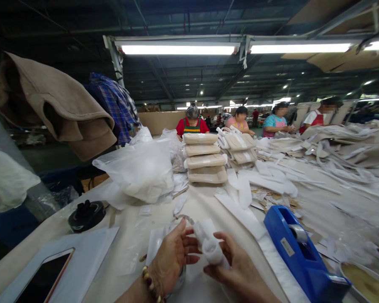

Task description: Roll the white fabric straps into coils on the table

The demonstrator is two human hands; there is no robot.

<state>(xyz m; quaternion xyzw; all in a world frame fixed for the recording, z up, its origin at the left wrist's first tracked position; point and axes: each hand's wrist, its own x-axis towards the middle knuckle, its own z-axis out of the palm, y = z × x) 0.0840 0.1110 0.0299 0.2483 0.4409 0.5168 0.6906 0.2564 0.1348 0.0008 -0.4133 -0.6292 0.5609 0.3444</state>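
- And here's the tape dispenser (297,263): hard, smooth blue plastic with a soft sheen!
- Left of the dispenser, the white wrap (210,248), foam-like sheeting, soft and faintly translucent.
- Further left of the dispenser, a bead bracelet (149,283), its beads smooth and polished-looking.
- Far left of the dispenser, the phone (44,277): what gloss on that dark, glassy screen!
- Also far left of it, paper sheets (96,252), smooth, matt white.
- Beyond the dispenser, leftward, a bag (142,168): thin, crinkled, cloudy plastic.
- Same direction, nearer the dispenser, the tan stack (207,174): matt, cloth or leather, can't tell which.
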